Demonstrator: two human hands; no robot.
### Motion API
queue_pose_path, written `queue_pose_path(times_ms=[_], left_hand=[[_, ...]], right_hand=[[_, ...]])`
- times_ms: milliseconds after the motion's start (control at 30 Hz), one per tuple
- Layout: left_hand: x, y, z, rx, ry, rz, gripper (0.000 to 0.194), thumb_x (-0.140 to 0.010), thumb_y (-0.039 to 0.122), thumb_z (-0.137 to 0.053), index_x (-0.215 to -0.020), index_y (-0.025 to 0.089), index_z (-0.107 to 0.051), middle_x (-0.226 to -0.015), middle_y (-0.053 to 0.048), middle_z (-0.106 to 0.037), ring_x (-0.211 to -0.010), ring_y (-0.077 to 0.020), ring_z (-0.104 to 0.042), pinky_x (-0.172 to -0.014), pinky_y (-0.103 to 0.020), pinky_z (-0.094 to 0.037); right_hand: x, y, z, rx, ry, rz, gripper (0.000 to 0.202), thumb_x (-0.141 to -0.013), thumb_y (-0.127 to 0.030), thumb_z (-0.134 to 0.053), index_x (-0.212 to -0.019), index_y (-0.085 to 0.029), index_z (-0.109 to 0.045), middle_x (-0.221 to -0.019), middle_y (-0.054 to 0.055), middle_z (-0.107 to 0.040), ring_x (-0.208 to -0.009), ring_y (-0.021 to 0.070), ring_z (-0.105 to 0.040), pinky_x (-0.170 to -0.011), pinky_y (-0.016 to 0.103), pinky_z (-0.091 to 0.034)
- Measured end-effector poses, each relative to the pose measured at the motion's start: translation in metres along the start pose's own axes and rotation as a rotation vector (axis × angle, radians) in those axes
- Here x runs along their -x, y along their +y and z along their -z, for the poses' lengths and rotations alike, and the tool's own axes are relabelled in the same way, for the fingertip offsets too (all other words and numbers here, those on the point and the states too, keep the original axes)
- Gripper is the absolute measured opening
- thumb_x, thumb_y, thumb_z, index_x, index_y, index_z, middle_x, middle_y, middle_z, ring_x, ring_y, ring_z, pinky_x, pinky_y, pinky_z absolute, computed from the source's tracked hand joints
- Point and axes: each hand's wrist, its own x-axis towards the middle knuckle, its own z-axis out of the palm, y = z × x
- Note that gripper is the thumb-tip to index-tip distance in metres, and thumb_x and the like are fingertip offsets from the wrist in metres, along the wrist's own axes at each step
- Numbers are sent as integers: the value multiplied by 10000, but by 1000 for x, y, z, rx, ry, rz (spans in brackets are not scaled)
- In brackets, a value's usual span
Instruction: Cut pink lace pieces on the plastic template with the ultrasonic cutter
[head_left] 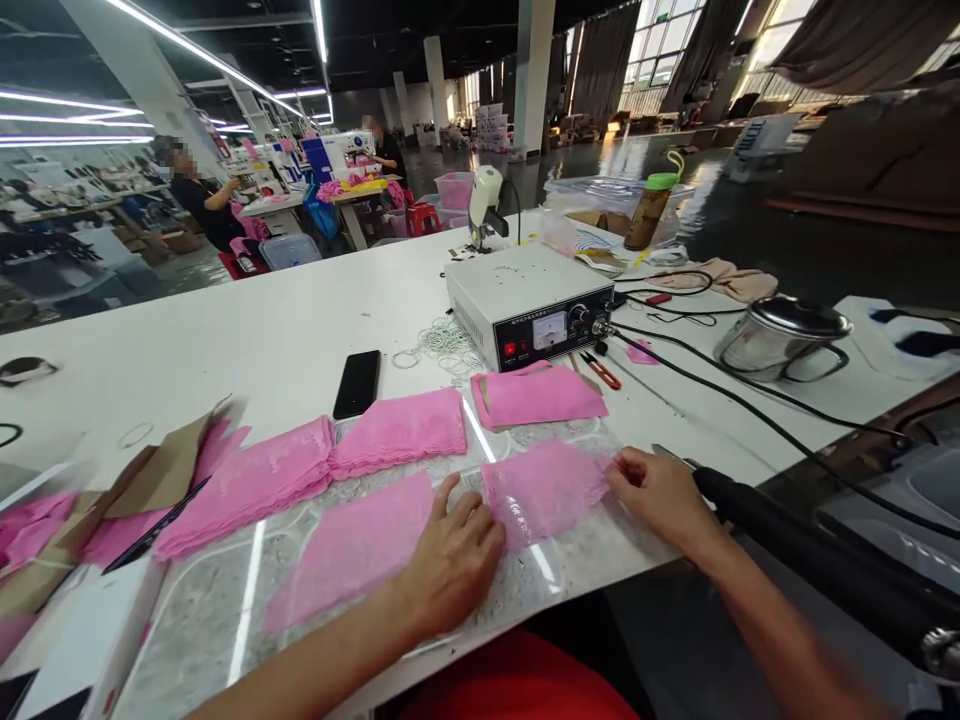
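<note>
My right hand (651, 492) pinches pink sheet (544, 490); left hand (461, 560) half-curled, empty; eleven-o'clock stack (401, 430): done or pending, can't tell.

"How are the arms dressed?"

"Both are uncovered as far as they show: bare left hand (459, 562), bare right hand (660, 492), bare forearms (337, 645)."

"And below the near edge of the table (247, 345)?"

"A plain red expanse (517, 682), rounded, seemingly clothing, with a black patch (592, 640) beside it. Which garment, I can't tell."
</note>
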Motion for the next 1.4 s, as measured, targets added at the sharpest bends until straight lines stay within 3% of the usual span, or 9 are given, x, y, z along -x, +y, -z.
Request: queue_pose_path(times_ms=[133, 233, 400, 533, 667, 933, 1100, 1233, 1400], left_hand=[[-10, -8, 14, 159, -131, 64, 106, -742, 131, -570, -798, 210, -613, -799, -34, -638, -844, -211, -560, -1049, -510, -310], [-38, -30, 18, 139, -158, 189, 175, -840, 115, -506, -847, 207, -655, -869, -42, -666, -867, -200, -575, -1006, -474, -336], [-105, -71, 2, 71, -202, 254, 148, -911, 172, -531, -899, 193, -678, -966, -56, -671, -970, -219, -580, -960, -455, -373], [-134, -89, -13, 44, -301, 218, 158, -916, 290, -610, -986, 154, -650, -1042, -55, -646, -1015, -214, -598, -946, -454, -451], [-138, -92, -20, 37, -352, 185, 274, -943, 337, -584, -1142, 150, -601, -1168, -83, -611, -1039, -214, -608, -911, -440, -508], [-142, -99, -16, 78, -421, 219, 296, -946, 337, -581, -1180, 155, -585, -1187, -88, -602, -1030, -213, -613, -888, -430, -526], [-149, -103, -4, 118, -464, 225, 300, -946, 339, -581, -1180, 152, -584, -1177, -87, -606, -1014, -209, -619, -874, -422, -533], [-153, -104, 9, 143, -468, 214, 281, -947, 342, -578, -1153, 151, -596, -1159, -83, -614, -1010, -205, -619, -881, -421, -527], [-156, -103, 32, 213, -456, 172, 150, -930, 266, -564, -914, 147, -655, -993, -52, -662, -936, -191, -621, -853, -371, -498]], right_hand=[[3, 6, 4, -1, 10, 41, 62, -699, -286, -526, -711, -234, -558, -554, -35, -559, -471, 133, -493, -501, 270, -362], [-12, -1, 6, -124, 85, 64, 241, -713, -298, -539, -936, -222, -591, -741, -11, -625, -517, 121, -535, -550, 274, -432], [-60, -28, 2, -187, 37, 125, 189, -735, -271, -534, -893, -206, -614, -805, 16, -665, -619, 133, -578, -625, 277, -454], [-87, -38, -9, -177, -12, 158, 135, -730, -236, -540, -823, -201, -631, -781, 20, -684, -655, 145, -595, -622, 273, -440], [-91, -35, -21, -189, -18, 188, 116, -728, -222, -537, -776, -194, -639, -735, 20, -678, -638, 146, -585, -633, 280, -445], [-81, -29, -37, -232, -20, 334, 134, -779, -244, -516, -770, -198, -641, -747, 24, -672, -638, 150, -587, -626, 286, -463], [-77, -33, -42, -162, 22, 441, 139, -781, -287, -588, -858, -189, -650, -883, 66, -675, -877, 215, -594, -806, 343, -476], [-78, -33, -45, -46, 72, 470, 189, -741, -290, -644, -897, -182, -651, -923, 82, -660, -920, 251, -559, -849, 377, -453], [-81, -23, -42, 89, 154, 423, 130, -757, -145, -550, -829, -178, -653, -893, 111, -643, -941, 281, -544, -850, 414, -437]])
